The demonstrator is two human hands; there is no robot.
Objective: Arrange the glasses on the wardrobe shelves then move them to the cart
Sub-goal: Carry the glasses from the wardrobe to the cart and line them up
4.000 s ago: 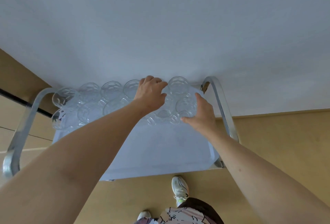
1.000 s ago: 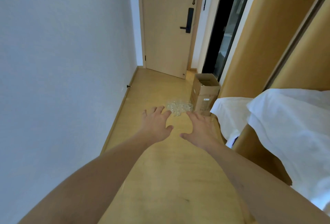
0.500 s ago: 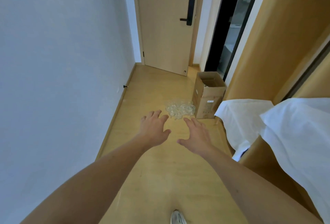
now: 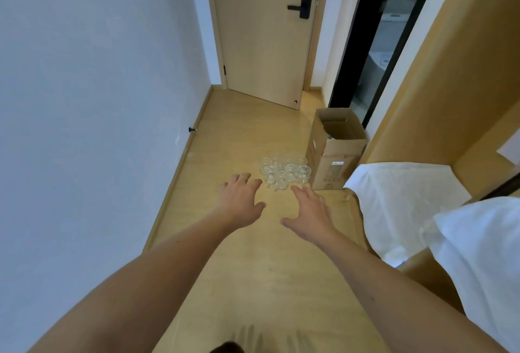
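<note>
Both my hands reach forward empty, left hand and right hand with fingers spread. White cloth-covered surfaces crowd my right. Beyond, clear glass cups cluster on the wooden floor, touching an open brown cardboard box before the closed wooden door.

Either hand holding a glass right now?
No: left hand and right hand are both open and bare, short of the glasses on the floor.

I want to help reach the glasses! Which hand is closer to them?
The left hand. Its fingertips sit just beside the glasses on the floor, while the right hand hangs lower in the picture, farther back.
</note>
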